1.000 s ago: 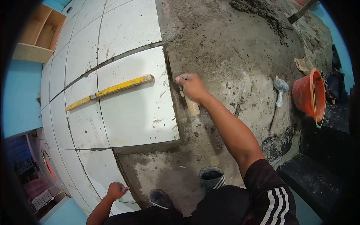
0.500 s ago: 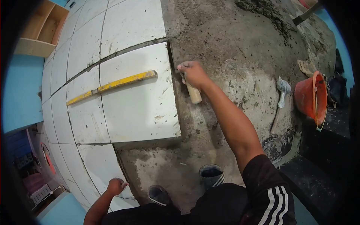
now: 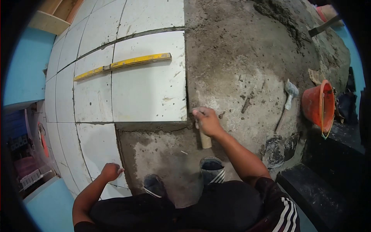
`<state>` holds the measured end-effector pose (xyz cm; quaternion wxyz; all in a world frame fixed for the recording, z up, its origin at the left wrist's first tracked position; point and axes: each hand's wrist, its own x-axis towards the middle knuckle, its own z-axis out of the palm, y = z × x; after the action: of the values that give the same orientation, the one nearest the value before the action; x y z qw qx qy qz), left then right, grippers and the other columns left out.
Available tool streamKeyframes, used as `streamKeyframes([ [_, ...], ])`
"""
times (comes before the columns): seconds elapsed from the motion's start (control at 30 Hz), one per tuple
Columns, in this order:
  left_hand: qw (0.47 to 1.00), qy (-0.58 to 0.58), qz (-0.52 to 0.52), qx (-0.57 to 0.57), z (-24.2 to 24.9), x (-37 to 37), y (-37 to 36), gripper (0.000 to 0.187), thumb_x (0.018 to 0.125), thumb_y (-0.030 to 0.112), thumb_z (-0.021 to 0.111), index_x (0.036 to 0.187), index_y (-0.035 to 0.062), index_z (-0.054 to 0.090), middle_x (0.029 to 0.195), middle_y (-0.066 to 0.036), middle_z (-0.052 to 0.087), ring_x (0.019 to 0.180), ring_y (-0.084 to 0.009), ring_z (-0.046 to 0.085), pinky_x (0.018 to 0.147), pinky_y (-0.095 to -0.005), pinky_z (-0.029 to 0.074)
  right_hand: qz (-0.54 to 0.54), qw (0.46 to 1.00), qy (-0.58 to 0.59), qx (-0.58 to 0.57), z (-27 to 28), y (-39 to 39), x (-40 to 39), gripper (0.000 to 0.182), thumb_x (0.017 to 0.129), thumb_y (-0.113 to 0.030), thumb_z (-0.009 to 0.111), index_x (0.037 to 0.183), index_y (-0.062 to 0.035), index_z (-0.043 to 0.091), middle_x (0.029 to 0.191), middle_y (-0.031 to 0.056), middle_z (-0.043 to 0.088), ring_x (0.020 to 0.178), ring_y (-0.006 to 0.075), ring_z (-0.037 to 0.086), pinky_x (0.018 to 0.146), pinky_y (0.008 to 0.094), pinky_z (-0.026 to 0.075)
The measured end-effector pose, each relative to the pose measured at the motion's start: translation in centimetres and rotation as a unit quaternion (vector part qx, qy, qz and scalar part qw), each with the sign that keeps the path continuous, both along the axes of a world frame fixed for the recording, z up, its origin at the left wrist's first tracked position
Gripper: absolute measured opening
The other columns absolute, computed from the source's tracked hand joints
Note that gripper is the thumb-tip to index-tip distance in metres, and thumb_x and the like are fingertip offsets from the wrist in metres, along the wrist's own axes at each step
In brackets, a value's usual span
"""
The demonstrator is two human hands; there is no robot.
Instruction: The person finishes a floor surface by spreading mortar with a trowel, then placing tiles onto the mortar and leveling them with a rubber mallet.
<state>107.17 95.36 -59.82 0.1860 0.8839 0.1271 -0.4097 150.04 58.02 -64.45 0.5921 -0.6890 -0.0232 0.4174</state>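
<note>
My right hand (image 3: 208, 123) is closed around a pale wooden handle (image 3: 206, 140), close to the right front corner of a large white tile (image 3: 148, 89). The working end of that tool is hidden by my fingers. A yellow spirit level (image 3: 135, 61) lies across this tile and its left neighbour. My left hand (image 3: 111, 172) is curled into a loose fist above a white tile (image 3: 94, 149) at lower left; whatever it may hold is hidden. Dark mortar shows along the front edge of the large tile.
A mallet with a whitish head (image 3: 291, 89) lies on the rough concrete floor (image 3: 247, 58). Beside it an orange bucket (image 3: 313, 102) is tipped over. A mound of mortar (image 3: 276, 17) sits farther back, and a black step (image 3: 313, 189) is at lower right. My shoes (image 3: 212, 170) stand on the concrete.
My right hand, still holding the wooden handle, has come back along the tile's right edge to its front corner. The left hand has moved slightly. The camera view has shifted.
</note>
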Motion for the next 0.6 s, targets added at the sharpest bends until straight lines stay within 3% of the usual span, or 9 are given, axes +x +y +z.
streamKeyframes([
  [0.1,0.998,0.013,-0.053,0.016,0.4,0.2,-0.3,0.047,0.098,0.045,0.065,0.077,0.0023,0.069,0.075,-0.022,0.068,0.078,-0.0452,0.067,0.072,-0.0548,0.052,0.024,0.999,0.009,0.031,2.1,-1.2,-1.8,0.026,0.107,-0.022,0.062,0.102,0.0023,0.069,0.073,0.0041,0.059,0.056,0.0137,0.059,0.055,0.0327,0.048],
  [0.13,0.999,0.016,-0.044,0.013,0.8,0.2,-0.5,0.044,0.098,0.042,0.065,0.079,0.003,0.069,0.076,-0.022,0.068,0.079,-0.0453,0.067,0.073,-0.0548,0.051,0.069,0.997,0.026,0.003,3.3,-3.2,-1.2,0.026,0.104,-0.022,0.064,0.112,0.0014,0.071,0.08,0.0091,0.066,0.066,0.0183,0.065,0.064,0.0348,0.053],
  [0.23,0.999,-0.026,0.031,-0.003,1.8,0.1,-1.3,0.041,0.099,0.04,0.065,0.081,0.0036,0.069,0.076,-0.021,0.068,0.079,-0.0454,0.067,0.073,-0.0546,0.051,0.061,0.992,-0.07,-0.09,4.0,-9.1,-0.6,0.027,0.1,-0.021,0.068,0.116,0.0019,0.071,0.09,0.0144,0.074,0.083,0.0215,0.069,0.079,0.037,0.055],
  [0.3,0.998,-0.033,0.055,-0.004,2.0,-0.4,-1.9,0.04,0.099,0.039,0.064,0.082,0.0037,0.069,0.076,-0.021,0.069,0.08,-0.0455,0.067,0.074,-0.0545,0.051,0.027,0.975,-0.154,-0.156,5.9,-13.5,1.6,0.03,0.095,-0.014,0.069,0.12,0.003,0.07,0.104,0.0209,0.076,0.098,0.0285,0.072,0.091,0.0389,0.054],
  [0.37,0.997,-0.031,0.073,-0.003,2.2,-0.6,-2.1,0.039,0.1,0.039,0.064,0.083,0.0036,0.069,0.078,-0.021,0.069,0.081,-0.0456,0.067,0.074,-0.0544,0.051,0.041,0.872,-0.409,-0.268,7.5,-17.3,3.6,0.03,0.092,-0.008,0.066,0.12,0.0022,0.069,0.107,0.0243,0.074,0.1,0.0385,0.072,0.09,0.0446,0.055],
  [0.43,0.996,-0.021,0.084,-0.001,2.4,-0.7,-2.2,0.039,0.1,0.039,0.063,0.085,0.0033,0.07,0.079,-0.021,0.069,0.083,-0.0456,0.066,0.075,-0.0543,0.051,0.056,0.773,-0.456,-0.437,7.9,-20.3,5.6,0.032,0.089,-0.006,0.062,0.12,0.0006,0.068,0.109,0.0261,0.072,0.103,0.0466,0.069,0.09,0.0505,0.054],
  [0.47,0.997,-0.018,0.079,0.001,2.2,-0.9,-2.1,0.039,0.101,0.039,0.062,0.086,0.0033,0.07,0.081,-0.021,0.069,0.085,-0.0457,0.067,0.076,-0.0547,0.051,0.076,0.75,-0.451,-0.478,7.8,-21.7,6.3,0.033,0.09,-0.006,0.06,0.121,0.0002,0.068,0.109,0.0257,0.072,0.104,0.0462,0.068,0.091,0.0508,0.054],
  [0.53,0.997,-0.024,0.067,0.007,2.2,-0.6,-2.0,0.039,0.1,0.039,0.062,0.087,0.0033,0.071,0.083,-0.021,0.07,0.086,-0.0454,0.067,0.077,-0.0546,0.051,0.112,0.698,-0.44,-0.553,7.0,-23.6,7.7,0.035,0.091,-0.006,0.055,0.123,-0.0005,0.068,0.11,0.0251,0.072,0.106,0.0455,0.067,0.093,0.0514,0.053],
  [0.6,0.998,-0.012,0.062,0.02,3.2,0.4,-2.2,0.038,0.1,0.038,0.063,0.088,0.003,0.071,0.085,-0.021,0.071,0.088,-0.0447,0.067,0.079,-0.0538,0.052,0.132,0.675,-0.483,-0.542,6.0,-24.4,7.7,0.032,0.092,-0.006,0.052,0.119,0.0003,0.068,0.109,0.0249,0.072,0.104,0.0455,0.067,0.091,0.0523,0.053],
])
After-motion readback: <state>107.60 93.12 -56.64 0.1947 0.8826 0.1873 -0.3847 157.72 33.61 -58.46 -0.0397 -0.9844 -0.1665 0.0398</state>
